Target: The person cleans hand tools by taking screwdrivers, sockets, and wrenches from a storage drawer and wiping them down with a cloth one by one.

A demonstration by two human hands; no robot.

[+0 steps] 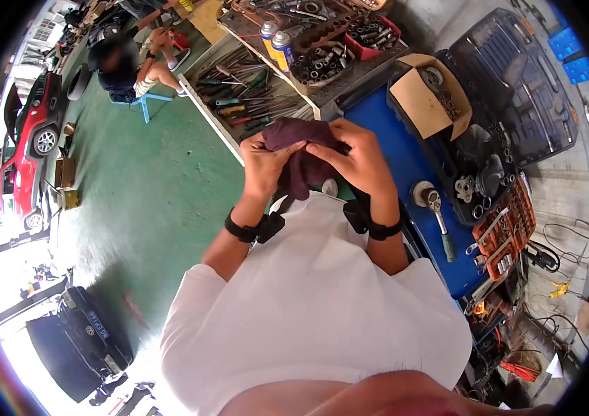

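One maroon cloth point(293, 134) hangs before me, grasped by my left hand point(263, 168) and right hand point(366, 161); two spray cans point(282, 53) stand ahead, one ratchet point(434, 200) (green-handled) lies on the blue worktop point(382, 126).

Matt, creased cloth is seen in the rag point(300, 173) and smoother cloth in the shirt point(329, 305). At right, shiny metal is shown by the ratchet point(435, 202), dull cardboard by the box point(416, 104), and plastic by the case point(488, 62). Gloss is shown at left by the floor point(190, 166) and car point(25, 156).
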